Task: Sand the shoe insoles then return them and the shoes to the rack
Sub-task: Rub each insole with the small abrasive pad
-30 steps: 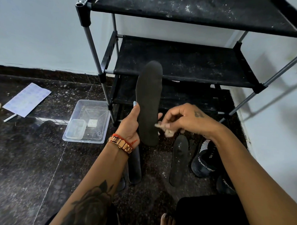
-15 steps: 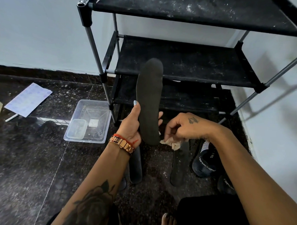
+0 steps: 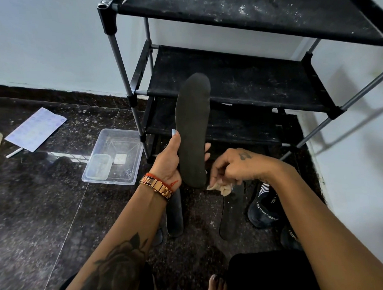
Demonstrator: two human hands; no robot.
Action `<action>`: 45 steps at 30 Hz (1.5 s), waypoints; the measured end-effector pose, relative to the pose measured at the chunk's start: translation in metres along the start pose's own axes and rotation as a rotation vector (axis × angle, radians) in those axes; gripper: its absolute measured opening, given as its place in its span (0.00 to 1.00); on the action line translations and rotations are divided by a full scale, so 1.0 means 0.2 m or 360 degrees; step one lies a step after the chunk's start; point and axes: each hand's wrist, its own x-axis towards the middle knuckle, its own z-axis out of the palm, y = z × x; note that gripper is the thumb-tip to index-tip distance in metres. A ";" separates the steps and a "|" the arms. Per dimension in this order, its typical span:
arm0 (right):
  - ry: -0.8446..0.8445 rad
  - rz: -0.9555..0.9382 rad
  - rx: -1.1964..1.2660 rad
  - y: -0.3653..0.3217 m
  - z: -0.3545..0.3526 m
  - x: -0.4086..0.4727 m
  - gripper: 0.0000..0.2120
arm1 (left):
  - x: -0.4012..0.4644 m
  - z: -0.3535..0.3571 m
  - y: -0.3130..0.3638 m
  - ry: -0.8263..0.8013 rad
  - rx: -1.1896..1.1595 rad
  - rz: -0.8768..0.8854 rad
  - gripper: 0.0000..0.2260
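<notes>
Floor (image 3: 43, 204): dark speckled stone, pale walls behind. Shoe rack (image 3: 236, 81), dusty, empty, at 12 o'clock. Insole (image 3: 192, 132) gripped upright by left hand (image 3: 168, 163); sandpaper scrap (image 3: 220, 187) pinched in right hand (image 3: 235, 166) at its heel. Clear tray (image 3: 114, 157) at 9 o'clock; shoe (image 3: 263, 209) at 3 o'clock.

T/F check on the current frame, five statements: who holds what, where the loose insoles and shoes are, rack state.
1. The left hand holds a dark insole upright. True.
2. The right hand is empty. False: it pinches a crumpled tan piece of sandpaper near the insole's lower end.
3. Other insoles lie on the floor. True.
4. A black shoe sits on the rack's middle shelf. False: it is on the floor and that shelf is bare.
5. The clear plastic tray is left of the rack. True.
</notes>
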 end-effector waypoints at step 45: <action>0.0229 -0.0079 0.0141 -0.05 0.02 0.00 0.09 | 0.00 -0.01 0.01 -0.0014 -0.0008 0.0010 0.25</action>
